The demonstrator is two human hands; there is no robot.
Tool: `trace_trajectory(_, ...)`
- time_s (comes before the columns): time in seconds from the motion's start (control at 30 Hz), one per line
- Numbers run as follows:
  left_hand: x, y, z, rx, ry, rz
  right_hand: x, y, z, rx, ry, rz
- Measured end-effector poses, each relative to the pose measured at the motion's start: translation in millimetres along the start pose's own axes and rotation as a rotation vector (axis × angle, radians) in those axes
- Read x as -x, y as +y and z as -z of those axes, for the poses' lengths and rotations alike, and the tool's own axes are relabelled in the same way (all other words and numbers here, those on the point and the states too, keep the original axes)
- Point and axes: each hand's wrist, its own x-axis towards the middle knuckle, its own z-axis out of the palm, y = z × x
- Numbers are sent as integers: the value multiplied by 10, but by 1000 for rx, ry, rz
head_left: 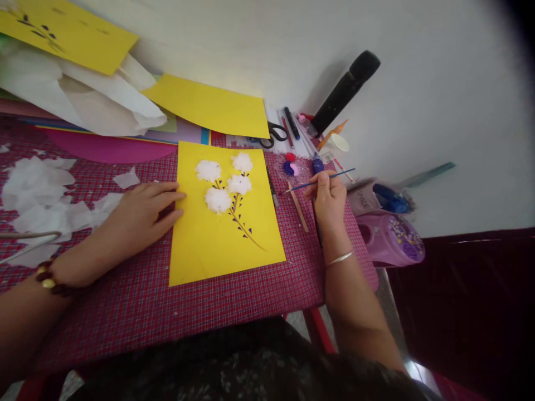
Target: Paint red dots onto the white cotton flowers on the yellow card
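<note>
A yellow sheet (200,245) lies flat before me, with a brown stem, small dark leaves and several fluffy white paper flowers (218,200) on it. My left hand (142,209) rests at the sheet's left edge, fingers stretched out and fingertips touching the paper. Between the fingers of my right hand (328,195) is a thin blue paintbrush (345,171), its tip pointing left, off the sheet's right side. Just beyond the brush tip sits a small palette with blobs of red, dark blue and pink paint (289,167). A wooden stick (298,207) lies under the brush.
White paper pieces (37,189) are scattered at the left. Behind the sheet are another yellow sheet (213,106), black-handled scissors (273,135) and a marker (292,123). A tall black object (345,92) leans by the wall. A pink container (390,239) stands beyond the table's right edge.
</note>
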Motion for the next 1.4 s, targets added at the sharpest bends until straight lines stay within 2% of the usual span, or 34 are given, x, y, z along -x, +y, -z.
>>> trace_trajectory(0.07,6,-10,-8,-9,7,-12,-7,18,2,-8,37,-9)
trace_trajectory(0.2,13,1,-21,-2,42,-19,-4,14,-4,-9,-31,-26)
trace_trajectory(0.33,1,48,-1,-1,33,27,-8,-3,-5,-41,24,-9)
trace_trajectory(0.47,-5,68,18,16,8,86,-20,22,-9,-30,-43,-52)
trace_trajectory(0.57,6,33,-5,-12,19,48,-25,26,-5,-57,7,-54)
trace_trajectory(0.7,22,-34,-51,-35,3,-26,-58,18,39,-195,51,-81)
trace_trajectory(0.83,31,-60,-63,-47,19,-45,-122,89,91,-357,0,-186)
trace_trajectory(0.97,34,-57,-55,-63,33,-67,-145,166,101,-261,13,-198)
trace_trajectory(1.17,23,-47,-55,-61,23,-57,-110,119,92,-180,54,-152)
trace_trajectory(1.4,18,-8,-8,-55,-24,-14,-115,122,84,-196,49,-154)
